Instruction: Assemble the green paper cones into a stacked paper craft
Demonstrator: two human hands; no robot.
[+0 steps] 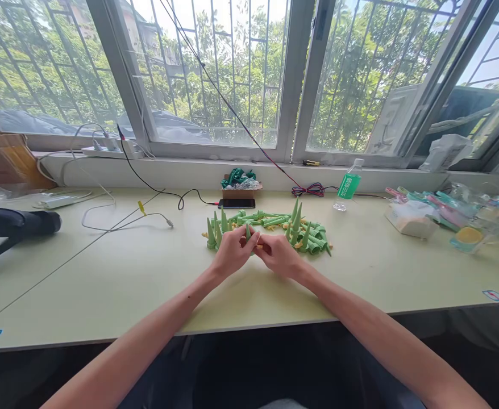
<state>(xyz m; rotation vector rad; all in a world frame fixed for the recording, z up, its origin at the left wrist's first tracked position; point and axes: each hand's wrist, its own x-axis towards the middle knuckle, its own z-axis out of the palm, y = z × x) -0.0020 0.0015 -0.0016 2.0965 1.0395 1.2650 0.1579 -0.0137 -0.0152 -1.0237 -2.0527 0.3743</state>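
My left hand (233, 249) is closed around a green pointed cone (248, 232), whose tip sticks up between the fingers. Meeting it at the fingertips, my right hand (281, 255) pinches a small yellowish piece (259, 246) against the cone's lower part; the fingers hide most of it. Several green cones (217, 232) stand upright just left of my left hand, and more upright cones (295, 222) rise beyond my right hand. Behind both hands lies a pile of green tubes (275, 220), with small yellow bits scattered among them.
Behind the pile are a black phone (236, 203) and a small cardboard box (253, 186) with green stuff inside. A water bottle (348, 184) stands by the sill. Cables (134, 224) cross the table's left side near a black object (19, 221); plastic-wrapped items (441, 210) crowd the right.
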